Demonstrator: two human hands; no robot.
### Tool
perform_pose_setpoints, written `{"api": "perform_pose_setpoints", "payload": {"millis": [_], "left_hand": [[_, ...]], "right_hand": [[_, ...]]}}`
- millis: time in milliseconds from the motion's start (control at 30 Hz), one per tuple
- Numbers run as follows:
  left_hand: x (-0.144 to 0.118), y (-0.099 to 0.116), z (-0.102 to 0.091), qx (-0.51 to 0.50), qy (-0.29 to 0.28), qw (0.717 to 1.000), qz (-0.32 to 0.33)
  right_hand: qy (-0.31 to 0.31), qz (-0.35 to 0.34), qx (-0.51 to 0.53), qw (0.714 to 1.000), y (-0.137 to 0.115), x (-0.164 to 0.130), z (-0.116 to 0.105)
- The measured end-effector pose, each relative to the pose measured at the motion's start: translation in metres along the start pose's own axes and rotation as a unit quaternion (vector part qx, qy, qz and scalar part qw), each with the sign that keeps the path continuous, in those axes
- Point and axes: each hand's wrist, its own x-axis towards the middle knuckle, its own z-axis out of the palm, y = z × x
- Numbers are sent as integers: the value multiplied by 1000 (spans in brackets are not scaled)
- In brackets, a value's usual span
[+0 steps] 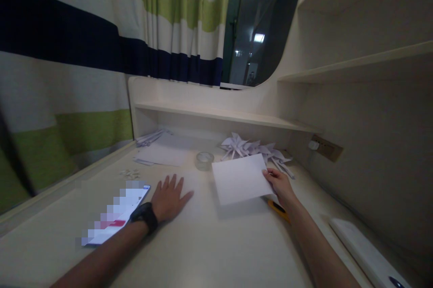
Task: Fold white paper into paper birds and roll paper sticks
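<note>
My right hand [280,184] pinches the right edge of a white sheet of paper [238,179], thumb on top. The sheet is raised and slightly tilted above the desk. Partly under my right wrist lies a yellow utility knife [279,210]. My left hand [170,198], with a black watch on the wrist, rests palm down with fingers spread. It seems to lie on a faint pale sheet, hard to tell from the desk. Left of it is a phone [122,206] with a lit, pixelated screen. A roll of clear tape [204,160] stands beyond both hands.
Folded white paper pinwheels [237,145] are heaped at the back right. Paper sheets [165,150] lie at the back left, with rolled paper [150,137] beside them. Small white bits [130,174] sit near the phone. A long white object [365,249] borders the right side, below a wall socket [326,147].
</note>
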Motion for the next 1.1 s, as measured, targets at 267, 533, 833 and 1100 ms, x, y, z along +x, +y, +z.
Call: {"api": "perform_pose_setpoints", "payload": {"millis": [267, 533, 833, 1100], "left_hand": [[49, -29, 7, -6, -39, 999, -28], [58, -46, -19, -8, 17, 1000, 9], [7, 85, -58, -149, 89, 959, 224], [9, 101, -59, -247, 125, 941, 195]], "right_hand": [[3, 4, -2, 1000, 0, 0, 0], [3, 9, 7, 1000, 2, 0, 3], [-38, 24, 52, 998, -38, -26, 21], [-56, 34, 181, 981, -69, -51, 62]]}}
